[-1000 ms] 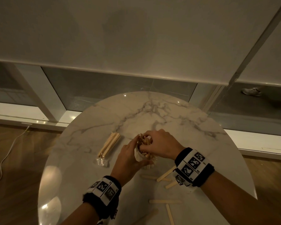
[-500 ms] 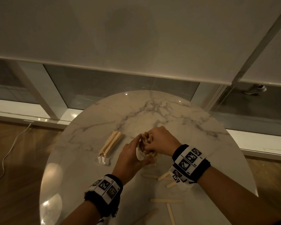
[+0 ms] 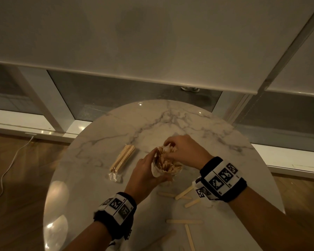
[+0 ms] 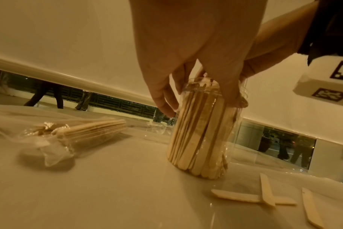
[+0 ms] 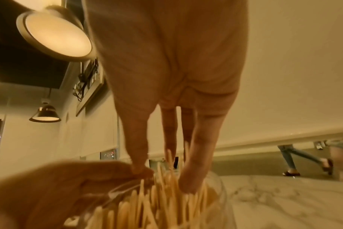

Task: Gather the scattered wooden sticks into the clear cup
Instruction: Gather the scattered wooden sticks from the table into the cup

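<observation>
The clear cup point(image 3: 168, 168) stands mid-table, packed with upright wooden sticks point(image 4: 198, 131). My left hand point(image 3: 146, 172) grips the cup near its rim from the left; the left wrist view shows its fingers point(image 4: 163, 102) and thumb on either side of the rim. From above, my right hand point(image 3: 181, 151) reaches into the stick tops, with thumb and fingers point(image 5: 192, 173) pinching some of them. Several loose sticks point(image 3: 184, 221) lie flat on the marble near me, below my right wrist.
A clear bag of sticks point(image 3: 122, 160) lies left of the cup. The round marble table point(image 3: 170, 120) ends close in front of a window and blind. A white cable point(image 3: 7, 169) runs over the wooden floor at left.
Both hands stay at the cup. My right hand has shifted slightly farther over the stick tops. The loose sticks and the bag lie as before.
</observation>
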Demonstrator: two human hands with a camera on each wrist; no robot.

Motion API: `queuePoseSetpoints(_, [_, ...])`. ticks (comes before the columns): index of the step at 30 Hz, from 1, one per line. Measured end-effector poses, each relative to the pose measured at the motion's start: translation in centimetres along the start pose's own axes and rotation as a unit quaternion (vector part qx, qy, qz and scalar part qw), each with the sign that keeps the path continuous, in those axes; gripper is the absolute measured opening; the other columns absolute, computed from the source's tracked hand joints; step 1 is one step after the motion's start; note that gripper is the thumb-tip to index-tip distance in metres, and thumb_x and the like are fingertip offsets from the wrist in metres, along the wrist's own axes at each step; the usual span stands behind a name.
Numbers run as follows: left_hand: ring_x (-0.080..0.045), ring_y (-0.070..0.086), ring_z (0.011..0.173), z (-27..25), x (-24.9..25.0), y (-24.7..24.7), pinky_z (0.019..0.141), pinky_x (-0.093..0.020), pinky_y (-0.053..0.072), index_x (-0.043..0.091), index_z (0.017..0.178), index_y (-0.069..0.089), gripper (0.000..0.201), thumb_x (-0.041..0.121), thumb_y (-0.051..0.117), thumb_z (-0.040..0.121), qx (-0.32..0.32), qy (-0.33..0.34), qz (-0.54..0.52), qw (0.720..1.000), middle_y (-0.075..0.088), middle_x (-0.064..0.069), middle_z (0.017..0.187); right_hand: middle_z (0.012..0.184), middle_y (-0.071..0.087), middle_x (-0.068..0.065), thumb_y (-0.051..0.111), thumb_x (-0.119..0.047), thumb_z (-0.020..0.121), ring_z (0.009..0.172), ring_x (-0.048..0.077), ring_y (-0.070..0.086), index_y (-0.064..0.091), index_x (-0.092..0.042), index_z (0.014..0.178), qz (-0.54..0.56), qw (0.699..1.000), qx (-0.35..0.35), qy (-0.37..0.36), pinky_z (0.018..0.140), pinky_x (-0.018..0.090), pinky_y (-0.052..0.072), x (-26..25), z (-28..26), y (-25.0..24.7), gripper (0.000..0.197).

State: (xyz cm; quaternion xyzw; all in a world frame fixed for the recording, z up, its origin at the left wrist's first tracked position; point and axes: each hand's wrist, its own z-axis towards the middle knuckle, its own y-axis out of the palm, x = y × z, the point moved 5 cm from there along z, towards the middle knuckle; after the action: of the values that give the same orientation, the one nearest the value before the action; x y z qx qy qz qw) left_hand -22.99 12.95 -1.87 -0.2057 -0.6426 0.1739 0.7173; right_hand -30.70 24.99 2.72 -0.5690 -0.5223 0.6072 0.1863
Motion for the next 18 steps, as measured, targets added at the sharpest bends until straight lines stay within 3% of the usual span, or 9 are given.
queuePoseSetpoints(3, [0.018, 0.039, 0.099, -0.1, -0.3, 0.1, 0.082, 0.000, 0.032, 0.045, 0.132, 0.029, 0.081, 0.041, 0.077, 0.067, -0.001, -0.015, 0.008, 1.000, 0.044, 0.030, 0.114, 0.102, 0.072, 0.003, 0.062, -0.024, 0.088, 0.096, 0.015, 0.063, 0.072, -0.016, 0.106, 0.013, 0.999, 0.033, -0.033, 0.077, 0.017, 0.047, -0.6, -0.2, 0.3, 0.022])
queuePoseSetpoints(6, [0.007, 0.035, 0.106, -0.1, -0.7, 0.3, 0.082, -0.001, 0.026, 0.027, 0.142, 0.027, 0.093, 0.043, 0.077, 0.066, -0.007, -0.030, 0.019, 0.999, 0.040, 0.023, 0.117, 0.094, 0.074, 0.004, 0.060, -0.021, 0.089, 0.087, 0.019, 0.067, 0.076, -0.018, 0.098, -0.001, 0.999, 0.023, -0.047, 0.076, 0.027, 0.052, -0.6, -0.6, 1.9, 0.019])
queuePoseSetpoints(8, [0.006, 0.034, 0.107, 0.0, -0.8, 0.3, 0.085, -0.003, 0.026, 0.027, 0.142, 0.026, 0.094, 0.045, 0.077, 0.065, -0.008, -0.035, 0.018, 0.999, 0.041, 0.022, 0.120, 0.094, 0.074, 0.005, 0.060, -0.022, 0.089, 0.085, 0.019, 0.067, 0.076, -0.019, 0.098, -0.013, 0.998, 0.026, -0.048, 0.076, 0.030, 0.052, -0.4, -0.6, 1.9, 0.018])
queuePoseSetpoints(11, [0.002, 0.035, 0.113, 0.0, -1.3, 0.5, 0.095, -0.017, 0.029, 0.026, 0.144, 0.024, 0.097, 0.047, 0.077, 0.065, -0.012, -0.047, 0.020, 0.999, 0.046, 0.011, 0.133, 0.106, 0.073, 0.002, 0.061, -0.019, 0.089, 0.095, 0.015, 0.067, 0.074, -0.017, 0.104, 0.025, 0.994, 0.088, -0.054, 0.083, 0.023, 0.050, 0.0, -0.9, 0.8, 0.020])
queuePoseSetpoints(14, [-0.002, 0.037, 0.118, 0.0, -1.7, 0.6, 0.096, -0.020, 0.030, 0.026, 0.144, 0.022, 0.097, 0.045, 0.076, 0.066, -0.014, -0.052, 0.027, 0.998, 0.045, 0.007, 0.138, 0.119, 0.069, -0.004, 0.059, -0.013, 0.090, 0.105, 0.009, 0.064, 0.072, -0.014, 0.109, 0.052, 0.993, 0.025, -0.106, 0.090, 0.014, 0.048, -0.6, -1.2, 1.5, 0.023])
queuePoseSetpoints(16, [-0.009, 0.039, 0.126, 0.1, -1.9, 0.7, 0.099, -0.022, 0.032, 0.028, 0.145, 0.018, 0.100, 0.048, 0.076, 0.066, -0.023, -0.050, 0.029, 0.998, 0.041, 0.006, 0.143, 0.122, 0.068, -0.006, 0.058, -0.013, 0.091, 0.106, 0.006, 0.063, 0.072, -0.014, 0.110, 0.056, 0.991, -0.008, -0.122, 0.092, 0.016, 0.049, -0.5, -1.4, 1.6, 0.023])
queuePoseSetpoints(18, [-0.012, 0.034, 0.134, 0.0, -1.9, 0.5, 0.106, -0.029, 0.035, 0.034, 0.146, 0.008, 0.107, 0.054, 0.074, 0.064, -0.044, -0.045, 0.025, 0.998, 0.026, 0.006, 0.152, 0.117, 0.070, -0.003, 0.060, -0.014, 0.091, 0.101, 0.005, 0.063, 0.072, -0.015, 0.109, 0.087, 0.990, 0.034, -0.105, 0.085, 0.008, 0.046, 0.4, -1.8, 0.1, 0.022])
